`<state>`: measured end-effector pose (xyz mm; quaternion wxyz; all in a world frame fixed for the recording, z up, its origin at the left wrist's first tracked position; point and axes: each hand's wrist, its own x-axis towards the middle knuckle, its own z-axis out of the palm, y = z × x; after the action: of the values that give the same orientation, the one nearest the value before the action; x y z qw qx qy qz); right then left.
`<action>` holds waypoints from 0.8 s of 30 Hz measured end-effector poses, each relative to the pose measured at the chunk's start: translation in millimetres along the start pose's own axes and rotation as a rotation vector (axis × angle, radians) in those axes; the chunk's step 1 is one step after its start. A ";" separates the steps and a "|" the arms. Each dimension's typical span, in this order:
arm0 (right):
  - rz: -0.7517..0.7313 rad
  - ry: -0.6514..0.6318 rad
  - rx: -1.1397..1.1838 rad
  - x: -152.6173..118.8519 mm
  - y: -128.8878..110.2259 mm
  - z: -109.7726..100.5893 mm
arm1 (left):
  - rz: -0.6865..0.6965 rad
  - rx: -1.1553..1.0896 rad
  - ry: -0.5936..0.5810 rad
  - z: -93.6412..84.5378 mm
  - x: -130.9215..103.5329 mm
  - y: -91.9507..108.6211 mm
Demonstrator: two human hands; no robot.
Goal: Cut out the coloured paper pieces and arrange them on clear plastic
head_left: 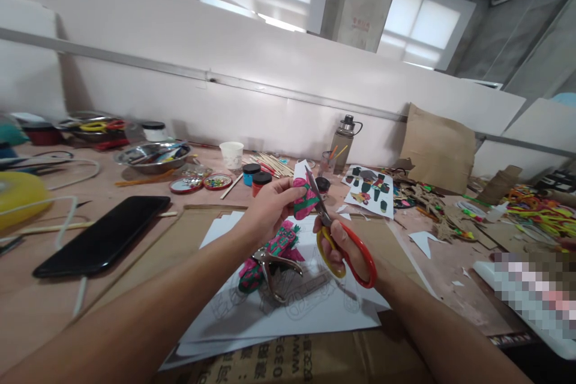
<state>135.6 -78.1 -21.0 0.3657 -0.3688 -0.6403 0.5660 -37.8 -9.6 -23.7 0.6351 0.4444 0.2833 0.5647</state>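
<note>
1. Painted paper piece, pink and green with a white part at its top, is held up above the white drawing sheet.
2. Your left hand is closed in a pinch, and it has the paper piece between thumb and fingers.
3. Your right hand is closed around the handles of the scissors, one loop red and the other yellow. The blades point upward, at the right edge of the paper piece; how wide they stand apart, I cannot tell.
4. Below your hands, a metal hole punch lies against other pink and green cutouts, on the drawing sheet.
5. Under the sheets there is brown cardboard, on the table.
6. To your left lies a black smartphone; beyond your hands stand a blue paint jar and an orange one.
</note>
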 end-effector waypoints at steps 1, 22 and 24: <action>0.005 0.000 -0.008 -0.6 -1.1 0.2 | -0.002 0.003 0.000 0.0 0.1 -0.2; 0.119 0.129 -0.135 -5.9 -27.5 8.2 | -0.012 0.021 -0.010 1.4 -2.1 0.0; 0.127 0.108 -0.139 -8.5 -34.6 8.4 | -0.009 0.022 -0.013 1.1 -1.9 0.1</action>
<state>130.0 -92.4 12.3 0.3367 -0.4631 -0.6325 0.5217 -37.4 -11.7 -23.5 0.6346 0.4538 0.2872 0.5558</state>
